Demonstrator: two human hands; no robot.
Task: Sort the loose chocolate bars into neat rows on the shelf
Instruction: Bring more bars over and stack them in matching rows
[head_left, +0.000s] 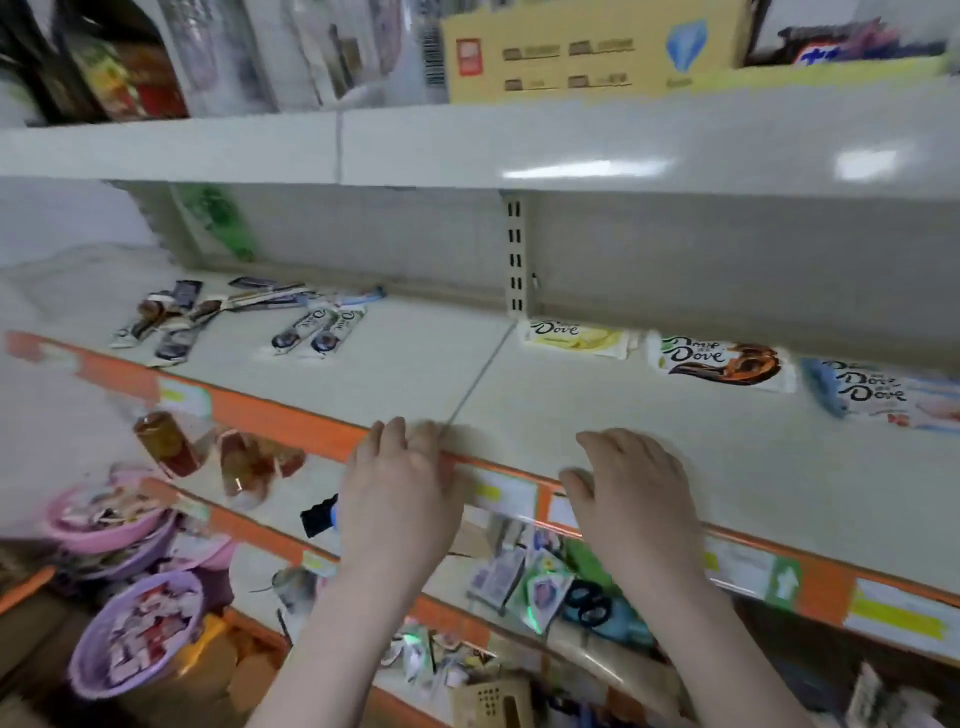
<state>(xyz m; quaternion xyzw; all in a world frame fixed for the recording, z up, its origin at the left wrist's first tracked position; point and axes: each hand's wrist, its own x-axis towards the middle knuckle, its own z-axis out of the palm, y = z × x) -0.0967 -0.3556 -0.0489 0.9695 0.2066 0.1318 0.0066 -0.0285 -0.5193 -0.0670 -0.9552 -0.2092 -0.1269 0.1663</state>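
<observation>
Both your hands hold nothing: the left hand (400, 467) rests its loosely curled fingers on the orange front edge of the shelf (405, 364), and the right hand (631, 483) lies flat and relaxed on the shelf just behind that edge.

The loose bars (176, 317) lie in a crossed heap at the far left back, well apart from both hands. Two more bars (319, 332) sit side by side just right of them, long axes running back-right to front-left.

Three stacks, a yellow bar (574, 338), brown bar (719, 361) and blue bar (883, 397), lie along the right back, long axes across the shelf.

The risk, I judge: reaching left for the heap (it overlaps badly) could drag several bars at once or sweep one off the front edge.
</observation>
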